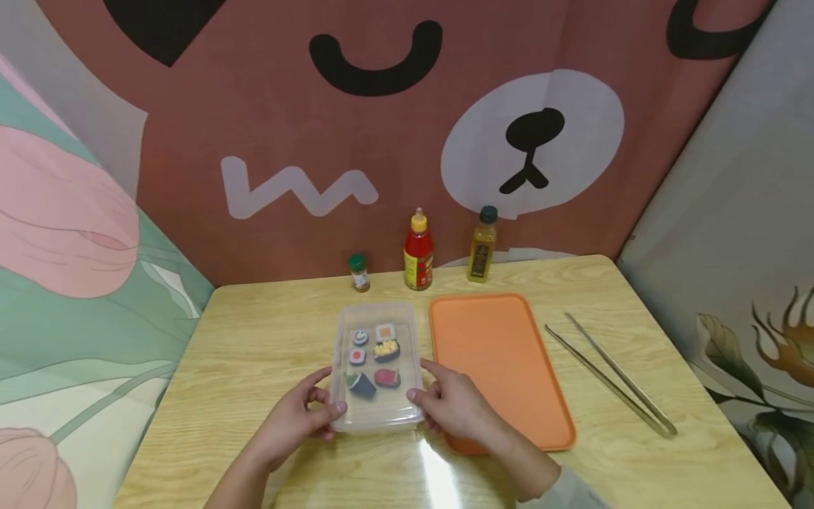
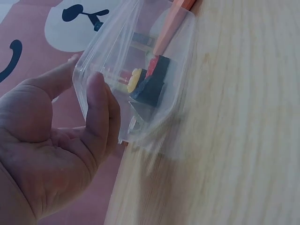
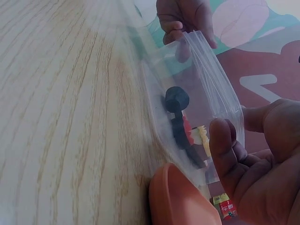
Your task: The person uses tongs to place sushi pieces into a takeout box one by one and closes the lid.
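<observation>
Both hands hold a clear plastic container (image 1: 375,418) in front of the body. My left hand (image 1: 294,417) grips its left rim, thumb on top. At the right side, my right hand (image 1: 461,404) pinches the rim between thumb and fingers. Inside lie several small sushi pieces: a roll with a red centre (image 1: 357,355), a yellow-topped piece (image 1: 386,350), a dark wedge-shaped piece (image 1: 362,385) and a pinkish-red one (image 1: 387,377). In the right wrist view the container (image 3: 159,70) sits close over the tabletop, next to the tray's corner.
An orange tray (image 1: 490,353) lies right of the container, partly under my right forearm. Long metal tongs (image 1: 613,382) rest farther right. Along the back edge stand a green-capped spice jar (image 1: 359,274), a red sauce bottle (image 1: 418,254) and a yellow oil bottle (image 1: 482,247).
</observation>
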`<state>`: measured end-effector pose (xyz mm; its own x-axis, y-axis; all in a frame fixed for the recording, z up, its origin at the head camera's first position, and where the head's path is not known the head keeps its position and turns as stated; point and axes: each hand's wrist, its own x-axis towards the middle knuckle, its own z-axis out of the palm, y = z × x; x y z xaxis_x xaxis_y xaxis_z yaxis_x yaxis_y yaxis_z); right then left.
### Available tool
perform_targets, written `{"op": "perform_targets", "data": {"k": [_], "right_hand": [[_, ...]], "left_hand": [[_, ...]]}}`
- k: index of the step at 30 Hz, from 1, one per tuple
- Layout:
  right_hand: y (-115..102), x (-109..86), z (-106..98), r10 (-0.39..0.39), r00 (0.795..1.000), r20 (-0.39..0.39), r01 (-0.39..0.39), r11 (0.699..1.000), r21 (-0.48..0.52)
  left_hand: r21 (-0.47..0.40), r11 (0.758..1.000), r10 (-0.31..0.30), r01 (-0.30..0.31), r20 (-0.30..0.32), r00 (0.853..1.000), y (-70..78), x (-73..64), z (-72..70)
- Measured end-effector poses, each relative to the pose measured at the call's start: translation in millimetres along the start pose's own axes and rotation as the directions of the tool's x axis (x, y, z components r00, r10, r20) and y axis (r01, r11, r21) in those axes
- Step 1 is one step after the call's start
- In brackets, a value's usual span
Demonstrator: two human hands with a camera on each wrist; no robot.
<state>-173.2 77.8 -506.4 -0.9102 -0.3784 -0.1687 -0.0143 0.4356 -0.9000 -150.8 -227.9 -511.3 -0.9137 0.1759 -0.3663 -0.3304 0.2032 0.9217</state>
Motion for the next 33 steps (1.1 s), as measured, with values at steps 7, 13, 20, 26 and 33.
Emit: {"op": "perform_targets", "data": {"k": [7, 13, 20, 26, 33], "right_hand": [[-3, -0.6, 1, -0.003, 1.000, -0.005, 0.003, 1.000, -0.028], [-3, -0.1, 2, -0.010, 1.000, 0.008, 0.010, 0.999, -0.043], [-3, 0.5, 2, -0.010, 1.000, 0.009, 0.010, 0.998, -0.058], [-4, 0.6, 0, 0.004, 1.000, 0.019, -0.003, 0.998, -0.059], [-3, 6.6, -7, -0.005, 1.000, 0.000, 0.004, 0.990, -0.139]], "left_hand": [[0.000, 1.000, 0.024, -0.024, 0.051, 0.998, 1.9, 0.5, -2.3], [-0.003, 1.000, 0.022, -0.022, 0.067, 0.997, 6.1, 0.6, -3.4], [-0.020, 1.000, 0.026, -0.024, 0.061, 0.998, 5.2, 0.4, -3.3], [-0.004, 1.000, 0.018, -0.018, 0.100, 0.995, 3.5, 1.1, -6.2], [0.040, 0.999, -0.009, 0.004, 0.117, 0.993, 9.4, 7.2, -15.0]]}}
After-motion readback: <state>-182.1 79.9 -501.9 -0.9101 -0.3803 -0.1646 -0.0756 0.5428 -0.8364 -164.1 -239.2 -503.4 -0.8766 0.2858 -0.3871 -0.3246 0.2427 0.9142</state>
